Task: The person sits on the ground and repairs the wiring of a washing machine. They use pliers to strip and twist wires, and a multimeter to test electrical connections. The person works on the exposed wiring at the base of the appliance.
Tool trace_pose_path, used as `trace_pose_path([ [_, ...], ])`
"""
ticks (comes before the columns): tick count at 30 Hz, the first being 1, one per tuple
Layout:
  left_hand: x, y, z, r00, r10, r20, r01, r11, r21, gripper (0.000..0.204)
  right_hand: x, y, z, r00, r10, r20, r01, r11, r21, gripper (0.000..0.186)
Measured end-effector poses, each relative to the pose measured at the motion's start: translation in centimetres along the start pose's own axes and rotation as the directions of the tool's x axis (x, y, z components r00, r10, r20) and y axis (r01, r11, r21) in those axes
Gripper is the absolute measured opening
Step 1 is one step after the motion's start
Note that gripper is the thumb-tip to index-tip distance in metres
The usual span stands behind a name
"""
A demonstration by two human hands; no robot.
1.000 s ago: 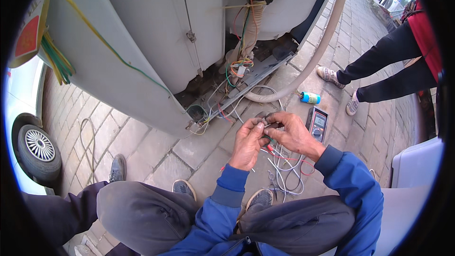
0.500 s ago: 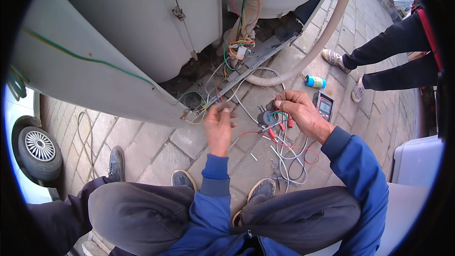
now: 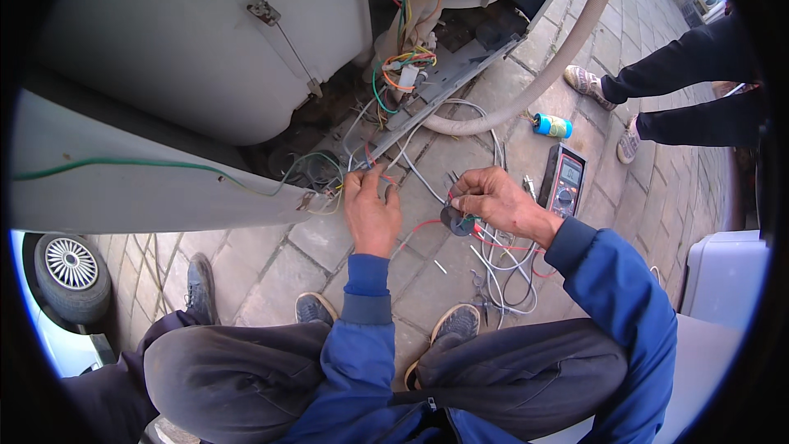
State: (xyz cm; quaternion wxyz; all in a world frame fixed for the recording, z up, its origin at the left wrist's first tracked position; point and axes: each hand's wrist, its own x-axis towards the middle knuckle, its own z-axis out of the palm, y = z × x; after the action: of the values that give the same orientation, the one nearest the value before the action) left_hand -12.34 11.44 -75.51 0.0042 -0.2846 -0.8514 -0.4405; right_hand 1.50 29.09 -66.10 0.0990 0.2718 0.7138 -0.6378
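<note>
I see my left hand [image 3: 371, 212] stretched forward, fingers spread loosely over the loose wires [image 3: 362, 166] at the open base of the white appliance [image 3: 205, 74], touching them, not clenched. My right hand [image 3: 491, 201] pinches a small dark round part [image 3: 454, 220] with red leads, just right of the left hand. A multimeter [image 3: 564, 179] lies on the paving beside it.

Paved ground [image 3: 271, 267]: multimeter [image 3: 562, 179], blue-yellow cylinder [image 3: 551, 125], loose wires [image 3: 503, 275], hose [image 3: 549, 70].
</note>
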Motion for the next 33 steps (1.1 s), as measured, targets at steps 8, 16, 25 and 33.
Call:
trace_pose_path([
  [8,0.2,-0.4,0.5,0.998,-0.058,0.028,0.061,0.987,-0.147,0.024,1.2,1.1,0.0,0.999,0.004,0.033,-0.005,1.0,0.006,0.011],
  [16,3.6,0.5,-0.9,0.973,-0.183,0.143,0.232,0.811,-0.536,0.017,2.9,-0.6,0.1,0.998,-0.046,0.045,0.042,0.995,0.095,0.009],
  [25,6.0,1.8,-1.6,0.914,-0.193,0.357,0.389,0.668,-0.634,0.018,5.8,-1.9,0.3,0.998,-0.052,0.022,0.041,0.935,0.352,0.011],
  [33,5.3,1.0,-2.2,0.889,-0.198,0.413,0.44,0.623,-0.647,0.018,6.6,-2.7,1.3,0.994,-0.028,-0.107,0.051,0.974,0.222,0.014],
])
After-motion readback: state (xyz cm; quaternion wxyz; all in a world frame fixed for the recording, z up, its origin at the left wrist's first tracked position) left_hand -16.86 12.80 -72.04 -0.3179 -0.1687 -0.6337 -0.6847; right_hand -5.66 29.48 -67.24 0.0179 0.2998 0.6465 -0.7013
